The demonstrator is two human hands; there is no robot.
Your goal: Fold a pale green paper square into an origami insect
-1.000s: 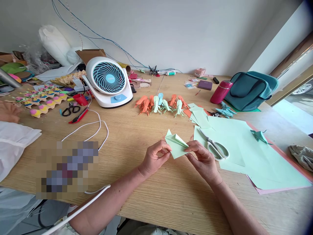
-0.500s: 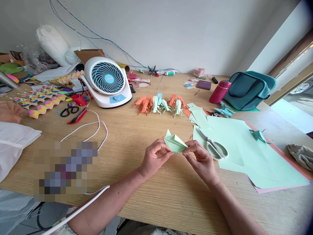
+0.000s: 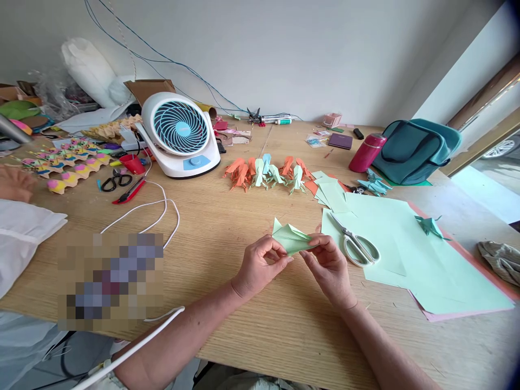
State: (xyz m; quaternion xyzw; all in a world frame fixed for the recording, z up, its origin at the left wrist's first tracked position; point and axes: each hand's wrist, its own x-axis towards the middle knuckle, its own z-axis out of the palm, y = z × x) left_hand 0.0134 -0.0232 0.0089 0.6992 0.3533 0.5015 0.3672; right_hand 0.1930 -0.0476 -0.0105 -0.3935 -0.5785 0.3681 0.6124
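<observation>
1. Small round red cup, prob. plastic [image 3: 130,164]: contents unclear.
2. L hand [image 3: 259,266] pinched the near L edge of folded pale-green paper [image 3: 289,237], held up btwn both hands.
3. R hand [image 3: 331,268] pinched its R end, prob. to control the creases.
4. White-handled metal scissors [image 3: 350,235] lay nearby, prob. for reach.
5. Cylindrical pink bottle [image 3: 366,154], soft teal fabric bag [image 3: 412,154]: contents hidden.

The folded sheet [image 3: 290,238] is matt paper, the fan [image 3: 176,168] smooth plastic (faintly glossy).
</observation>
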